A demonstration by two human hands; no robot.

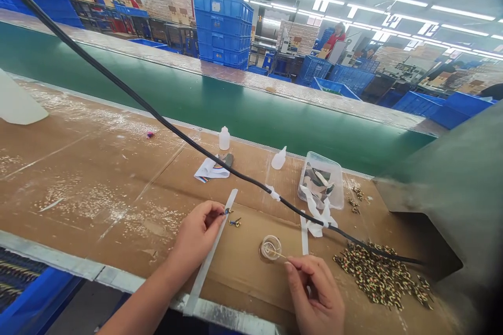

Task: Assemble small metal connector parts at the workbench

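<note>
Between the thumb and finger of my left hand [202, 230] is a small dark-and-yellow piece with a bit of blue [227, 211]; its exact kind is too small to tell. A similar small piece [234, 223] lies on the cardboard just to the right of those fingertips. My right hand [316, 290] pinches a thin stick [280, 255], whose far end reaches into a small clear round dish [271, 247]. What the dish contains is hard to make out. A large heap of small dark, yellow and red pieces [387, 275] spreads to the right of my right hand.
A black cable [137, 97] hangs diagonally across the view. Behind my hands stand two white squeeze bottles [224, 138] and a clear plastic box [338, 183] with scraps inside. White tape strips [208, 267] cross the cardboard. Beyond runs a green conveyor belt [251, 107], with blue crates [223, 26] behind.
</note>
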